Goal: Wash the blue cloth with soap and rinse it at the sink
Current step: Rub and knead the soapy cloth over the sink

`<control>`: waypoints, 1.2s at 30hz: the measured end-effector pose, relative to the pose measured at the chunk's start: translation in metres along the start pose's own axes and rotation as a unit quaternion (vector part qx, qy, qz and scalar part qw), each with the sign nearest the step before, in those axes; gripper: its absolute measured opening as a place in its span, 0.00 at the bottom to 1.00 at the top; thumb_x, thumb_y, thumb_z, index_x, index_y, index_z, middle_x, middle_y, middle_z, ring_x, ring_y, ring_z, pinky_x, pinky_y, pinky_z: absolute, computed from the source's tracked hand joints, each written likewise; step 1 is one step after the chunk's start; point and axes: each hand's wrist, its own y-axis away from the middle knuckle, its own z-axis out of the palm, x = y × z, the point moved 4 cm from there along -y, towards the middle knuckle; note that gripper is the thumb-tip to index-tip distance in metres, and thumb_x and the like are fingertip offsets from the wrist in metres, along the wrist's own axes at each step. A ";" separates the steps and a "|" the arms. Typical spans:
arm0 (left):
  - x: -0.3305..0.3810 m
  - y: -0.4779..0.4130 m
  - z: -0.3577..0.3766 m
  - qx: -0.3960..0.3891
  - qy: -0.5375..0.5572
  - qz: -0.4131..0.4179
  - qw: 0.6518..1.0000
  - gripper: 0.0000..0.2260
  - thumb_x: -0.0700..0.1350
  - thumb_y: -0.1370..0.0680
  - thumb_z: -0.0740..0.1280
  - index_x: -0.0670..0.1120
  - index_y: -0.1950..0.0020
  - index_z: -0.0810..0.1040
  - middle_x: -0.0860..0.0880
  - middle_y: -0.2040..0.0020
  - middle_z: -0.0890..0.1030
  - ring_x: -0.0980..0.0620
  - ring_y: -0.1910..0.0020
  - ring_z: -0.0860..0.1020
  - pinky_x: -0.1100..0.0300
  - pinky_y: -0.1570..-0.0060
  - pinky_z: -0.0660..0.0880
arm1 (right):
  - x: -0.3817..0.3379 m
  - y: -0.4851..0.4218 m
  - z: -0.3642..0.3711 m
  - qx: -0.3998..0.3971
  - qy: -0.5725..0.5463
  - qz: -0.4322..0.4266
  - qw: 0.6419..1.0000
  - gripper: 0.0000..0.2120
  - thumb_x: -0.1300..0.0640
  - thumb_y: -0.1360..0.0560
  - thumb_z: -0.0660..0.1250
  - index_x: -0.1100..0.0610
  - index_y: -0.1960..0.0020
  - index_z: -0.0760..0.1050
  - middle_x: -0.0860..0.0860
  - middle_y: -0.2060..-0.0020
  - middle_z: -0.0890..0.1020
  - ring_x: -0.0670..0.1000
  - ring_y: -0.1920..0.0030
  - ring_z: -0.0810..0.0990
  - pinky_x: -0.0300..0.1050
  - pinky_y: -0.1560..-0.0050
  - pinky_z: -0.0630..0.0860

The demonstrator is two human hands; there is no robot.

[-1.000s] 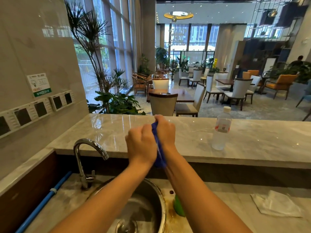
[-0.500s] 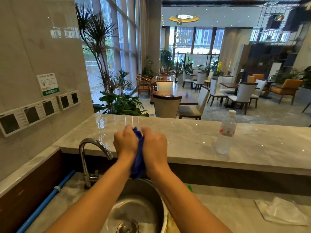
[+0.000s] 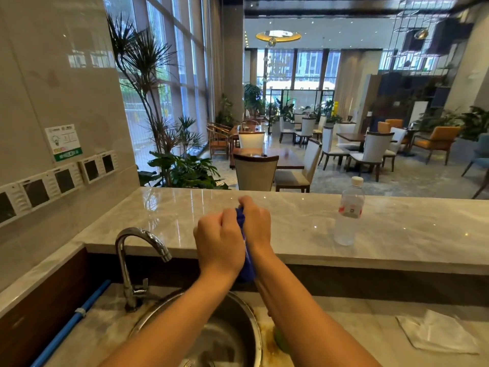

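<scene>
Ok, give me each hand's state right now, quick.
Left hand: closed, gripping the bunched blue cloth above the round steel sink.
Right hand: closed, gripping the same cloth.

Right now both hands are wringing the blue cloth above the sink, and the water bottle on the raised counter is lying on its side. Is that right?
Not quite. The head view shows the water bottle standing upright on the raised counter, cap on top. The rest holds: the left hand and right hand grip the blue cloth above the sink.

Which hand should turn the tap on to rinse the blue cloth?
Probably the left hand: the tap stands on its side. The right hand could keep its grip on the blue cloth over the sink.
</scene>
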 end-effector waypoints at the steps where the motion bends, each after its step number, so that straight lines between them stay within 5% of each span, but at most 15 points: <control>1: 0.000 -0.004 -0.001 0.002 -0.009 -0.006 1.000 0.22 0.38 0.22 0.60 0.47 0.77 0.66 0.54 0.80 0.66 0.58 0.79 0.63 0.60 0.75 0.60 | 0.002 0.003 -0.001 -0.002 0.000 0.010 1.000 0.21 0.54 0.21 0.62 0.54 0.73 0.71 0.51 0.75 0.72 0.51 0.69 0.69 0.52 0.60 0.67; 5: -0.018 -0.044 -0.013 0.061 -0.017 -0.142 0.988 0.17 0.43 0.22 0.59 0.43 0.71 0.70 0.46 0.72 0.71 0.49 0.71 0.66 0.55 0.70 0.62 | -0.002 0.029 0.010 -0.054 -0.018 -0.032 0.998 0.23 0.56 0.22 0.62 0.52 0.77 0.72 0.51 0.76 0.72 0.53 0.69 0.69 0.53 0.64 0.66; 10: -0.003 -0.012 0.000 0.009 -0.027 -0.032 0.999 0.20 0.40 0.22 0.59 0.45 0.75 0.68 0.50 0.78 0.68 0.57 0.78 0.65 0.62 0.77 0.60 | -0.001 -0.002 0.002 0.001 -0.005 -0.003 1.000 0.21 0.56 0.21 0.62 0.54 0.73 0.71 0.51 0.76 0.73 0.51 0.68 0.70 0.55 0.57 0.69; 14: -0.021 -0.049 -0.015 0.077 -0.003 -0.145 0.986 0.17 0.43 0.22 0.59 0.42 0.71 0.71 0.44 0.70 0.73 0.46 0.69 0.68 0.54 0.67 0.64 | -0.008 0.029 0.014 -0.068 -0.003 -0.083 0.994 0.21 0.56 0.22 0.62 0.53 0.73 0.73 0.54 0.75 0.72 0.53 0.70 0.69 0.51 0.66 0.66; 19: 0.003 -0.010 0.000 0.010 0.009 0.013 1.000 0.22 0.39 0.22 0.58 0.48 0.76 0.67 0.53 0.81 0.67 0.58 0.79 0.64 0.62 0.76 0.61 | -0.006 -0.007 0.004 -0.009 -0.005 -0.016 1.000 0.20 0.56 0.20 0.60 0.55 0.71 0.70 0.51 0.75 0.72 0.49 0.71 0.69 0.47 0.63 0.68; 21: -0.006 -0.027 -0.006 0.023 -0.020 -0.022 0.999 0.21 0.40 0.22 0.58 0.47 0.76 0.65 0.52 0.80 0.66 0.55 0.77 0.63 0.57 0.74 0.60 | 0.004 0.006 0.008 -0.032 -0.005 -0.009 0.999 0.19 0.55 0.20 0.60 0.54 0.70 0.72 0.50 0.75 0.73 0.48 0.70 0.70 0.42 0.65 0.68; 24: -0.023 -0.046 -0.013 0.050 -0.047 -0.102 0.992 0.19 0.40 0.21 0.58 0.42 0.73 0.68 0.46 0.74 0.69 0.50 0.72 0.65 0.55 0.71 0.60 | 0.015 0.016 0.016 -0.062 -0.021 -0.003 0.998 0.21 0.54 0.21 0.61 0.53 0.72 0.73 0.51 0.75 0.74 0.50 0.70 0.71 0.47 0.63 0.68; 29: -0.013 -0.011 0.006 -0.016 -0.055 0.056 0.997 0.22 0.40 0.22 0.57 0.49 0.77 0.66 0.54 0.81 0.65 0.58 0.81 0.64 0.66 0.77 0.58 | 0.023 -0.015 0.006 -0.012 -0.005 0.039 0.999 0.21 0.53 0.19 0.59 0.55 0.70 0.66 0.53 0.74 0.70 0.49 0.72 0.66 0.46 0.64 0.66; 33: -0.042 -0.052 -0.003 0.056 -0.061 -0.156 0.984 0.18 0.43 0.21 0.58 0.43 0.72 0.70 0.46 0.73 0.71 0.49 0.72 0.68 0.56 0.71 0.62 | 0.023 0.008 0.015 -0.042 -0.004 0.010 0.999 0.18 0.52 0.21 0.61 0.55 0.69 0.75 0.54 0.72 0.75 0.52 0.68 0.73 0.48 0.63 0.69; 36: -0.046 -0.043 0.003 0.048 -0.057 -0.169 0.983 0.18 0.44 0.21 0.57 0.43 0.71 0.70 0.47 0.72 0.71 0.48 0.71 0.69 0.57 0.71 0.62 | 0.023 0.000 0.011 -0.025 0.026 -0.017 0.999 0.20 0.54 0.20 0.60 0.55 0.70 0.72 0.54 0.74 0.72 0.52 0.70 0.70 0.48 0.63 0.68</control>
